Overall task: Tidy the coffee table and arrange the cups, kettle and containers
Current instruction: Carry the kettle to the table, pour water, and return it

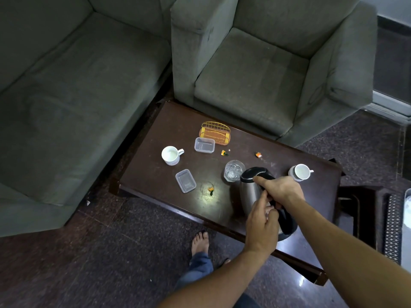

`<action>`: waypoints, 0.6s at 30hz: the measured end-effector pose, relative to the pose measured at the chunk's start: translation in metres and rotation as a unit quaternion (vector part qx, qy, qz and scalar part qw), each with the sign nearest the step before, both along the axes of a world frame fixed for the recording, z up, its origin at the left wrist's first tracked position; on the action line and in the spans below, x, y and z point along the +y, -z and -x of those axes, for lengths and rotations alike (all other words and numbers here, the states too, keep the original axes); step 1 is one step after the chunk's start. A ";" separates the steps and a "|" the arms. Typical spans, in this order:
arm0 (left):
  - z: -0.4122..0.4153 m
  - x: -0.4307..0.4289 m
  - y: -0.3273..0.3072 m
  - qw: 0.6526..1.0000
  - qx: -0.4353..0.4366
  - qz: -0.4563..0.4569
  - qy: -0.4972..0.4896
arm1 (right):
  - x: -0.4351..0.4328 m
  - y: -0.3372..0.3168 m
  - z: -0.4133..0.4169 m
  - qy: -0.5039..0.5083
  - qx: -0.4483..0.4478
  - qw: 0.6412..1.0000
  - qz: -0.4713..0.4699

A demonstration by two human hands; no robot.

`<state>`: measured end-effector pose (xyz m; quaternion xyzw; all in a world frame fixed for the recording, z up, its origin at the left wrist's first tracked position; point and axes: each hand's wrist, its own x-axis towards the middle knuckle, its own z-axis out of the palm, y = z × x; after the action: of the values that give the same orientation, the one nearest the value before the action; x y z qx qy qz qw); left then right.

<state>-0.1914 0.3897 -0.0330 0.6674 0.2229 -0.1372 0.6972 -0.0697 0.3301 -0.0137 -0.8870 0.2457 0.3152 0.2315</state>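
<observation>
Cups first: a white cup [170, 155] stands well off to the left of both hands, upright, its handle turned toward the right. Nearer the hands but apart from them lies a flat clear container [185, 180], and beyond it a second clear container [204, 145] sits just in front of a yellow wire rack [215, 132]. Small orange wrappers [210, 188] lie scattered on the dark coffee table [155, 165], one just left of the hands and two more beyond them. A glass tumbler [233, 170] stands just beyond the left hand, touching or nearly touching the kettle's lid.

The kettle [252, 192], steel with a black lid and handle, stands on the near right part of the table, between the two hands. The left hand [261, 225] is at the kettle's near side, fingers loosely curled, forefinger stretched up to the spot where the handle joins the body; whether it truly grips anything I cannot tell. The right hand [281, 188] is closed around the top of the black handle, thumb laid forward onto the lid.

Just beyond the right hand, a second white cup [300, 172] stands upright, handle pointing right.
</observation>
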 end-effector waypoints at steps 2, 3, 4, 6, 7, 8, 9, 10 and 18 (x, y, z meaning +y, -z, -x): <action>0.000 0.000 0.001 1.000 -0.001 -0.002 0.002 | 0.001 -0.001 0.000 0.003 -0.001 1.000 0.001; 0.000 0.000 0.001 1.000 -0.001 -0.003 0.003 | 0.001 -0.001 0.000 0.004 -0.001 1.000 0.002; 0.000 0.000 0.001 1.000 -0.002 -0.003 0.003 | 0.001 -0.002 0.000 0.006 -0.001 1.000 0.002; -0.001 0.000 0.001 1.000 -0.004 -0.001 0.001 | 0.002 -0.002 -0.001 0.008 -0.001 1.000 0.002; -0.002 0.000 0.001 1.000 -0.005 0.000 -0.001 | 0.002 -0.003 -0.001 0.008 -0.001 1.000 0.001; -0.002 -0.001 0.000 1.000 -0.005 0.002 -0.003 | 0.002 -0.003 -0.001 0.008 -0.001 1.000 0.001; -0.002 0.000 0.000 1.000 -0.006 0.003 -0.005 | 0.002 -0.003 -0.001 0.009 -0.001 1.000 0.002; -0.002 -0.001 0.000 1.000 -0.006 0.003 -0.006 | 0.002 -0.004 -0.001 0.010 -0.001 1.000 0.002; -0.002 0.000 -0.001 1.000 -0.006 -0.005 -0.003 | 0.002 -0.004 -0.002 0.017 0.005 1.000 -0.001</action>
<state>-0.1892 0.3899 -0.0323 0.6710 0.2211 -0.1298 0.6958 -0.0679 0.3325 -0.0095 -0.8807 0.2621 0.3161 0.2362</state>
